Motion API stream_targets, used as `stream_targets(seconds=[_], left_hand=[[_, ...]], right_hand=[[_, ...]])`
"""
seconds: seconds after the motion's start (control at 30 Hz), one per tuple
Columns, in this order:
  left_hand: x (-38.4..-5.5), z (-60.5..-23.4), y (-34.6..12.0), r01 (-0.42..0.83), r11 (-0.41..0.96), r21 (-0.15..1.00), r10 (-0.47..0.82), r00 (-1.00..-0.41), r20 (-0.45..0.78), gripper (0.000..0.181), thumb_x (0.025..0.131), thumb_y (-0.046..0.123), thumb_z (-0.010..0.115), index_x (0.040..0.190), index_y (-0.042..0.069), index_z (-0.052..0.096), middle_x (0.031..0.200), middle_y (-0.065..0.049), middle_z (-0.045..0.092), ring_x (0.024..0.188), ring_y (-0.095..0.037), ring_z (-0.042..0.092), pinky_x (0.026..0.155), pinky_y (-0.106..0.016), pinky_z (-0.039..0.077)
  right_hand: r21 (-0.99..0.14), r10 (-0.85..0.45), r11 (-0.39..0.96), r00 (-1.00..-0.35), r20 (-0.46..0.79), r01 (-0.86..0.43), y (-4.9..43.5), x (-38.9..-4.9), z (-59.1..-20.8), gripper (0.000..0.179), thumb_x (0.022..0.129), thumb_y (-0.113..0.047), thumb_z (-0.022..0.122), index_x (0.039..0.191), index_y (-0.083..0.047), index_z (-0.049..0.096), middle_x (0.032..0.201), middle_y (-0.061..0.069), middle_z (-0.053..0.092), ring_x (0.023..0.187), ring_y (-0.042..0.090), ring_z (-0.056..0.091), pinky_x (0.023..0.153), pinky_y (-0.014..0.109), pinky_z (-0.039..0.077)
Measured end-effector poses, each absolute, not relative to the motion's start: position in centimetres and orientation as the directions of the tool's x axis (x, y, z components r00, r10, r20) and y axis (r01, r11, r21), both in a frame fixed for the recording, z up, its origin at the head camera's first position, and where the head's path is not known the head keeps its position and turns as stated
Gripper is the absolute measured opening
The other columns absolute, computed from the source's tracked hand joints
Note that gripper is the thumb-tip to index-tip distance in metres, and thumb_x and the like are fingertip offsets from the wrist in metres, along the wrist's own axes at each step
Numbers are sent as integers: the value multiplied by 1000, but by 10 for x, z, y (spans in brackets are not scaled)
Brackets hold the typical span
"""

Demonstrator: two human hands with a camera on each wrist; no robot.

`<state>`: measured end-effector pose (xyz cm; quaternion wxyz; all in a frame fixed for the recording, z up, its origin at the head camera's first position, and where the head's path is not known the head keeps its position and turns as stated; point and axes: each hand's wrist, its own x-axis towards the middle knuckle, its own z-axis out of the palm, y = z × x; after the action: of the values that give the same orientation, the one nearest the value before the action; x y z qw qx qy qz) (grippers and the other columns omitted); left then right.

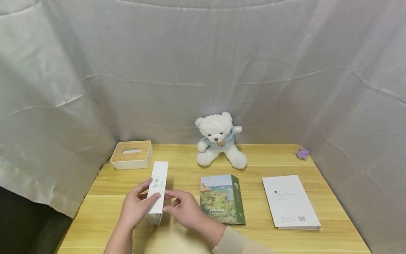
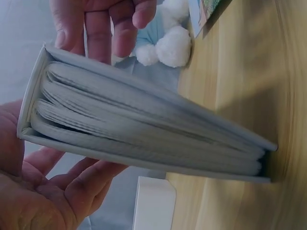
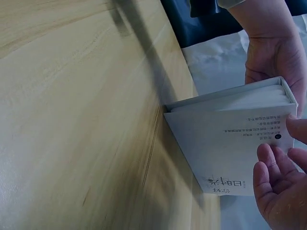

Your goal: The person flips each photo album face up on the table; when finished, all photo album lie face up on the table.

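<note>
"What do I have, starting from the left?"

"A tissue box (image 1: 131,155), apart from the rest. Then my left fingers (image 1: 146,183), gripping the white book (image 1: 160,187), thumb over its spine, the others against its left cover."

"How does it stand?"

"Spine up, page edges down, seemingly resting on the worktop (image 1: 101,211). Its long axis points away from me, and it sits between both sets of fingers."

"And my right fingers (image 1: 174,193)?"

"Loosely bent at the right cover; I can't tell how firmly they touch. My left has the surer hold, so I judge it should steady the spine while the right guides any turn. Farther right lie the photo album (image 1: 219,199), then the flat book (image 1: 290,201)."
</note>
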<state>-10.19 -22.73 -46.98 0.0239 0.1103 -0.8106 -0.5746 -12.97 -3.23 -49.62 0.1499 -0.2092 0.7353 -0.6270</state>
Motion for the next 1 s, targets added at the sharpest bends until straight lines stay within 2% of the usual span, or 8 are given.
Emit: stream_targets(seconds=[0.13, 0.33, 0.57, 0.73, 0.9, 1.0], left_hand=[[-102, -468, -228, -143, 373, 917, -215, -974, -64, 73, 89, 15, 87, 153, 2, 53, 148, -29, 56, 116, -45, 69, 71, -33, 64], [-106, -466, -224, -126, 489, 863, -224, -974, -15, 85, 84, 28, 92, 154, -1, 51, 143, -26, 61, 101, -36, 75, 65, -28, 62], [-104, -465, -221, -137, 529, 837, -228, -974, -15, 91, 80, 31, 96, 153, -1, 52, 140, -23, 64, 95, -30, 74, 65, -27, 61], [-105, -461, -218, -158, 607, 779, -233, -972, -16, 91, 81, 35, 94, 153, -1, 51, 142, -24, 63, 85, -22, 68, 64, -29, 57], [-108, -454, -216, -185, 654, 734, -247, -969, -24, 92, 81, 36, 91, 153, -2, 50, 142, -29, 61, 89, -25, 64, 68, -33, 53], [-108, -452, -216, -197, 663, 722, -255, -966, -30, 89, 80, 35, 90, 152, -1, 51, 140, -30, 62, 92, -27, 64, 68, -33, 52]], right_hand=[[-986, -511, 108, -858, 57, -130, -34, -129, -498, 49, 93, 2, 77, 140, -3, 67, 125, 5, 72, 84, 4, 69, 70, 22, 60], [-972, -499, 132, -860, 105, -195, -35, -129, -503, 38, 97, 0, 72, 135, -4, 71, 129, 7, 73, 81, 5, 67, 72, 22, 59], [-976, -489, 102, -864, 122, -195, -36, -127, -507, 34, 97, 0, 72, 131, -3, 73, 129, 11, 73, 79, 4, 67, 71, 22, 58], [-974, -492, 95, -861, 133, -204, -36, -127, -508, 36, 97, 1, 73, 132, -3, 73, 128, 10, 74, 80, 3, 66, 73, 22, 58], [-980, -514, 89, -851, 108, -178, -36, -128, -509, 41, 98, 3, 68, 138, -4, 69, 134, 8, 72, 83, 9, 68, 73, 23, 59], [-985, -532, 89, -843, 78, -147, -36, -128, -512, 45, 97, 5, 66, 142, -1, 64, 140, 12, 67, 88, 8, 68, 75, 22, 59]])
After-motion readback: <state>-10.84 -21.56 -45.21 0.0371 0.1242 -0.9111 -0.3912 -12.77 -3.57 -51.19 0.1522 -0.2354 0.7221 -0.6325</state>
